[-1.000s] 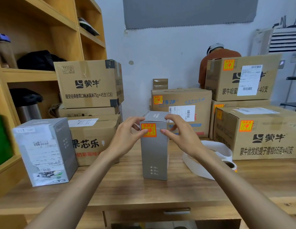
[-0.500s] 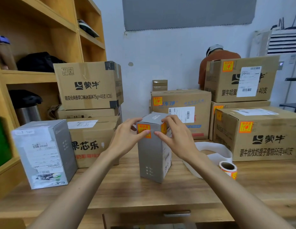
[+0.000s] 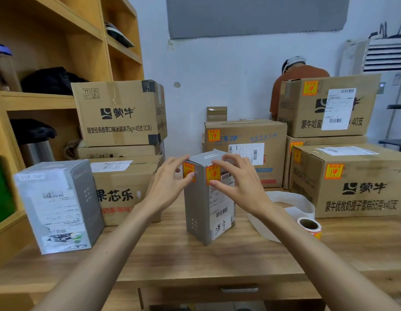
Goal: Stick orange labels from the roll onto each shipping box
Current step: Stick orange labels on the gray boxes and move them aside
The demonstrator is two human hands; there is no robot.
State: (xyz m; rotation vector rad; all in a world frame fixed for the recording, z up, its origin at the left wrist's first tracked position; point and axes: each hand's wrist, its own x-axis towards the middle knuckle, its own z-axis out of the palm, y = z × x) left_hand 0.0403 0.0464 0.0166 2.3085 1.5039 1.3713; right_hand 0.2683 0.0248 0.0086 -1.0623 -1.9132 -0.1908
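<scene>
A tall grey box [image 3: 201, 212] stands upright on the wooden desk [image 3: 172, 254], one vertical edge turned toward me. An orange label [image 3: 213, 173] is folded around that edge near the top, showing on both faces. My left hand [image 3: 170, 182] holds the box's upper left side, thumb on the label's left half. My right hand [image 3: 237, 180] grips the upper right side, thumb just under the label's right half. The label roll [image 3: 309, 226] lies on the desk to the right, its white backing strip [image 3: 289, 198] curled behind it.
A second grey box [image 3: 60, 205] stands at the left. Stacked brown cartons [image 3: 118, 113] rise behind it; several cartons [image 3: 356, 182] at the right and back carry orange labels. A wooden shelf unit [image 3: 49, 52] lines the left side. A person in an orange top [image 3: 300, 75] is behind the cartons.
The grey box has been turned so its corner faces me, and the label now wraps around that edge. Both hands followed the turn, staying on the box top.
</scene>
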